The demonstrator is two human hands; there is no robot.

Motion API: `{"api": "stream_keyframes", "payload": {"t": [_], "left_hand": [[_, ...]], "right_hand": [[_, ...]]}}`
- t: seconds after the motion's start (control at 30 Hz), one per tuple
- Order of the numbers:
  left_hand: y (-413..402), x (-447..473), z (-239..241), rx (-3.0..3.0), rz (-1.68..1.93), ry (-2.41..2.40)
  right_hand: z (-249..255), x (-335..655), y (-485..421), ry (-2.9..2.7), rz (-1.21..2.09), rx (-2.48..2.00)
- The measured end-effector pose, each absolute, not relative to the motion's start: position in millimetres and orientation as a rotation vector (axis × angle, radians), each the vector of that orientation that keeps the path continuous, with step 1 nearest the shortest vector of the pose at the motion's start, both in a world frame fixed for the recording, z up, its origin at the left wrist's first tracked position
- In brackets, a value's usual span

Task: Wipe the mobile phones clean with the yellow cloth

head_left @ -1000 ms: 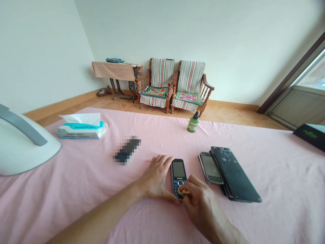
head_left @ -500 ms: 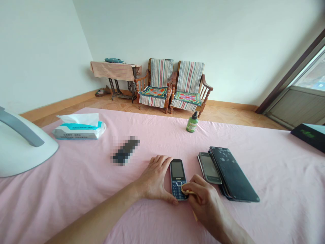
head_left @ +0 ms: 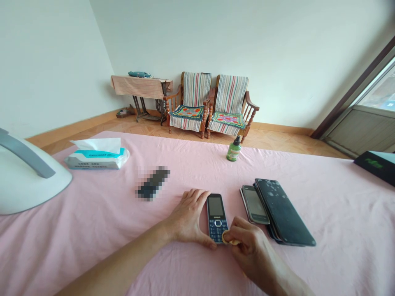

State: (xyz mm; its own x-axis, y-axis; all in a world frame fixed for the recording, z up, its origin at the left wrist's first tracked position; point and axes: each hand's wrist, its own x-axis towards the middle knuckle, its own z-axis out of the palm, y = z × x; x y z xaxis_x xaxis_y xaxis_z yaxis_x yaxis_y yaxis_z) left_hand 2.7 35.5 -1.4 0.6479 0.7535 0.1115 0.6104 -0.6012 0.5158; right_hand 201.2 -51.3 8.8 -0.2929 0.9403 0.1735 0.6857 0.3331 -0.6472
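The keypad phone [head_left: 217, 217] bears digits, 1 and 4 included.

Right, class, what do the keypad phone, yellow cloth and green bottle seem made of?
Keypad phone: probably hard plastic, somewhat glossy, with crisp straight edges. Yellow cloth: likely fabric, matte, judging by its soft bunching. Green bottle: perhaps smooth plastic, judging by soft sheen; glass possible.

Pink cloth [head_left: 185, 275] beneath phone [head_left: 216, 207], tissue pack [head_left: 95, 159], bottle [head_left: 233, 152]

The phone [head_left: 215, 205] has blue keys [head_left: 214, 232]; the cloth [head_left: 227, 239] seems yellowish.
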Motion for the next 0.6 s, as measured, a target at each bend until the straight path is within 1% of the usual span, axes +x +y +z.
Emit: {"api": "stream_keyframes", "payload": {"t": [0.17,0.33,0.6], "left_hand": [[35.9,2.9,-1.9,2.442,0.450,1.069],[35.5,3.1,-0.7,2.429,0.450,1.070],[35.7,2.7,-0.9,2.443,0.432,1.074]], "right_hand": [[8.1,201.2,-49.3,-2.014,0.635,-1.395],[15.6,208.3,-50.6,-2.072,0.726,-1.366],[14.2,211.7,-42.9,-1.889,0.668,-1.376]]}}
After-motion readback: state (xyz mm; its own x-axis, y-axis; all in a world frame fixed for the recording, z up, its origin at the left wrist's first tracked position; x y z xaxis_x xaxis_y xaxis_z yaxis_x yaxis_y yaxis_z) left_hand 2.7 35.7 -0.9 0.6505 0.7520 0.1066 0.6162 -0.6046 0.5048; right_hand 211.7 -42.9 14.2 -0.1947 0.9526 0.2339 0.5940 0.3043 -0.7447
